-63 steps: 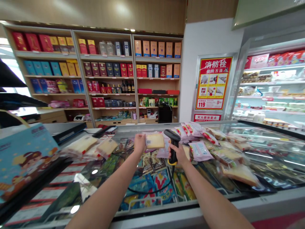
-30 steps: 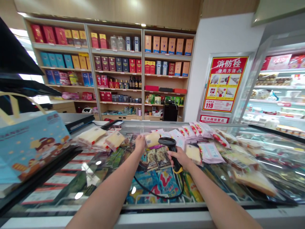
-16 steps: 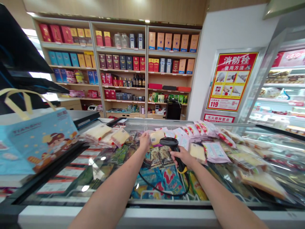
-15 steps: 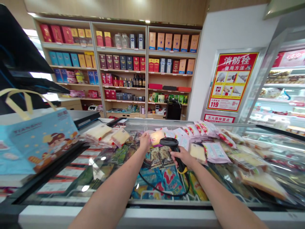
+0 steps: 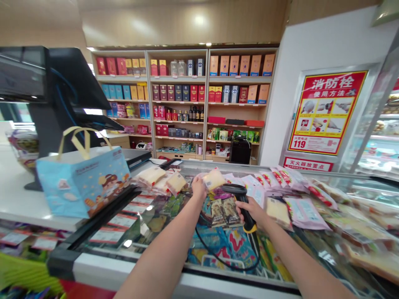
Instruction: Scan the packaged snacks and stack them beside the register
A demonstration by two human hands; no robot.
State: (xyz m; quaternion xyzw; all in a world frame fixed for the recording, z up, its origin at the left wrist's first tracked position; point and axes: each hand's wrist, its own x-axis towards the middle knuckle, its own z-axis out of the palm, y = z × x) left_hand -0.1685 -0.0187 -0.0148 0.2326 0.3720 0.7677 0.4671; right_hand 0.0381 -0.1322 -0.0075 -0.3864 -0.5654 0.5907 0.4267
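My left hand (image 5: 199, 187) pinches the left end of a clear packet of sliced bread (image 5: 214, 179), held just above the glass freezer top (image 5: 131, 232). A printed label shows on the packet's upper face. In my right hand (image 5: 250, 209) is a black and yellow barcode scanner (image 5: 239, 192), gripped by its handle, its head turned left towards the bread. The scanner's black cable (image 5: 215, 259) loops down over the glass. Close by my right hand lie another bread packet (image 5: 278, 211) and a pink-and-white packet (image 5: 306, 212).
More bread packets (image 5: 152, 177) are piled on the glass left of my hands. A blue paper bag (image 5: 84, 182) stands on the counter, beside a black checkout monitor (image 5: 70, 79). Several wrapped packets (image 5: 368, 224) cover the right side. Shelves of boxes (image 5: 179, 93) line the back wall.
My view has swung left, bringing in more of the counter and monitor. The bread packet has tilted and its label now shows; the scanner's glow on it is gone. Both hands keep their holds.
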